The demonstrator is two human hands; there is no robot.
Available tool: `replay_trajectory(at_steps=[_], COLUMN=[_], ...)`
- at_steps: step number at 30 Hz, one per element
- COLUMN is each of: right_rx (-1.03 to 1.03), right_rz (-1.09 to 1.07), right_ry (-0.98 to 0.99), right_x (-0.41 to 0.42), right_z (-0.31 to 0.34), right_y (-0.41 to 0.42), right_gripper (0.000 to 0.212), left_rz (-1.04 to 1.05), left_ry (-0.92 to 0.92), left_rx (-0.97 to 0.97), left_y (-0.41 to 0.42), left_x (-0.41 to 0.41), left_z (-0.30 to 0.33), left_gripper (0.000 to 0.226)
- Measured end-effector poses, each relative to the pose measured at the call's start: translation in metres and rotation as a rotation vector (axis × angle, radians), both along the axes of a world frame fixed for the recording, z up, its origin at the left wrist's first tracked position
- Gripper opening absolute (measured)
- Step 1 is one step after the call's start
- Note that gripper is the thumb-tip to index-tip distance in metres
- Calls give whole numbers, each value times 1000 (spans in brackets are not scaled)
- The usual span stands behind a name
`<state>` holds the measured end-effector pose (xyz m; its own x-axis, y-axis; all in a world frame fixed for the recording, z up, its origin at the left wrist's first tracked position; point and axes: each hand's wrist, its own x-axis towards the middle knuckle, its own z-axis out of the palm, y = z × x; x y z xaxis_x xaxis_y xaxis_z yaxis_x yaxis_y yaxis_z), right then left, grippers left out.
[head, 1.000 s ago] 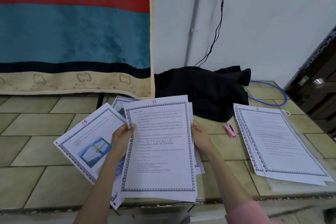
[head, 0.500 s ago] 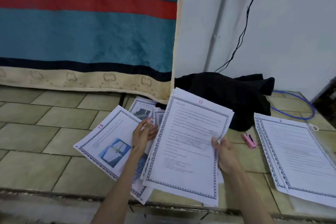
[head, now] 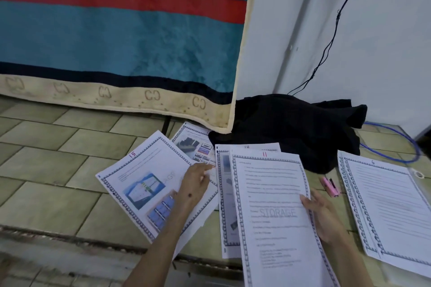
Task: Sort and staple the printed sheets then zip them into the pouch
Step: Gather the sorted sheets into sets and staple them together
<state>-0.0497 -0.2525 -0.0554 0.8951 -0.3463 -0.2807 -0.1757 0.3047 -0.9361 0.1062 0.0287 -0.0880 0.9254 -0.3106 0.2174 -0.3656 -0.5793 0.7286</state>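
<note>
Under right hand point(head: 325, 215): sheet 11 point(head: 272, 198), gripped.

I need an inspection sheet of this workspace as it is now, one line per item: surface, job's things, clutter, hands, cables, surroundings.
Surface: tiled ledge, greenish tiles, worn front edge.
Job's things: sheet 15 lies at left; sheet 11 tops a small pile; separate stack at right on a clear pouch; pink stapler between the piles.
Clutter: black cloth bunched at the wall.
Hands: left hand rests on sheet 15, fingers spread; right hand grips the right edge of sheet 11.
Cables: black wire down the wall; blue cable looped at right.
Surroundings: teal blanket hanging behind; white wall.
</note>
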Motion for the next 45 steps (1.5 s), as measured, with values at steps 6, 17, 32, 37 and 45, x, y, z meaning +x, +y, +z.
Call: replay_trajectory(at_steps=[6, 17, 32, 37, 45], right_rx=[-173, -321, -518, -444, -217], right_rz=[30, -130, -157, -159, -132], right_ry=[-4, 33, -62, -86, -121], right_x=[-7, 19, 48, 48, 43], right_z=[10, 18, -12, -13, -15], right_y=[-3, 1, 31, 30, 17], right_gripper=[79, 26, 22, 23, 88], left_rz=[-65, -125, 174, 265, 367], left_ry=[-300, -376, 256, 236, -110], left_rx=[275, 336, 601, 309, -343], left_y=[3, 5, 18, 26, 36], left_x=[-6, -18, 99, 103, 79], left_z=[-10, -15, 38, 27, 14], left_gripper=[37, 27, 95, 70, 12])
